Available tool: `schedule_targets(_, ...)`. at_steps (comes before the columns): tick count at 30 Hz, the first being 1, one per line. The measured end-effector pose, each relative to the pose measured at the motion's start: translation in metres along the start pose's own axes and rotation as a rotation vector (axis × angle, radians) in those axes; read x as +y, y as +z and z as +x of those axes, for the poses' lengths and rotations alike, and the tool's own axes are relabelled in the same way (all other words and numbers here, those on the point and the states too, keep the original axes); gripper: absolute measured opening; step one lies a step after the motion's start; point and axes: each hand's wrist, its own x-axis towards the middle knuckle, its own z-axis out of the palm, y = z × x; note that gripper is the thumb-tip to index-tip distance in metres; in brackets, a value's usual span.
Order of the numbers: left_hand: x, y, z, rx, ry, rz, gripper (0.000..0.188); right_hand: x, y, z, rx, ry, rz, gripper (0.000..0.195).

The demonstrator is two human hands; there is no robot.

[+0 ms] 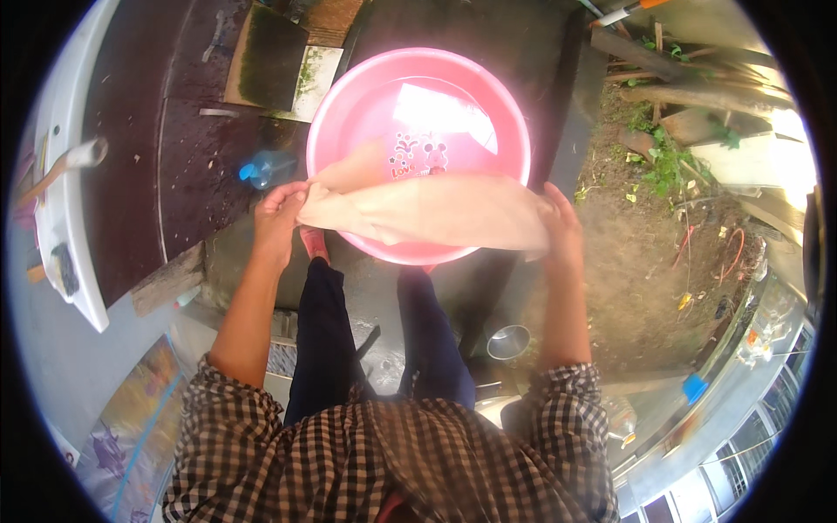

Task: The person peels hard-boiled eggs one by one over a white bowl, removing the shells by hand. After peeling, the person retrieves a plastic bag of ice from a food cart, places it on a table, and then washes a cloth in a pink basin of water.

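Note:
A peach-coloured cloth [431, 206] is stretched sideways over the near part of a large pink plastic basin [318, 124]. My left hand [281, 202] grips its bunched left end at the basin's rim. At the other end, my right hand [563, 219] holds the cloth just outside the right rim. One fold hangs down into the basin on the left, behind my left hand. Water appears to fill the basin, with a bright reflection on it. A printed cartoon design [425, 153] shows on the basin's floor, partly covered by the cloth.
Left of the basin lies a clear blue plastic bottle [269, 168]. Mossy boards [274, 62] rest behind it. A metal bowl [509, 342] stands by my right leg. Farther right are bare soil [628, 261], weeds and scrap wood [706, 91]. A white sink edge [72, 131] runs along the left.

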Motion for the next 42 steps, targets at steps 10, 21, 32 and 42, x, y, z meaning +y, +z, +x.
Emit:
schedule_targets(10, -0.177, 0.002, 0.133, -0.155, 0.275, 1.052, 0.033, 0.208, -0.002, 0.097, 0.058, 0.119, -0.847, 0.052)
schedule_targets(21, -0.288, 0.095, 0.246, -0.029, 0.457, 1.222, 0.045, 0.356, 0.083, 0.151, -0.096, -0.404, -1.280, 0.058)
schedule_targets(32, -0.278, 0.134, 0.232, 0.149, -0.395, 0.241, 0.023, 0.363, 0.076, 0.180, 0.139, 0.232, 0.200, 0.060)
schedule_targets(42, -0.204, 0.191, 0.082, -0.644, 0.598, 0.449, 0.015, 0.286, 0.094, 0.164, 0.044, 0.276, 0.334, 0.043)
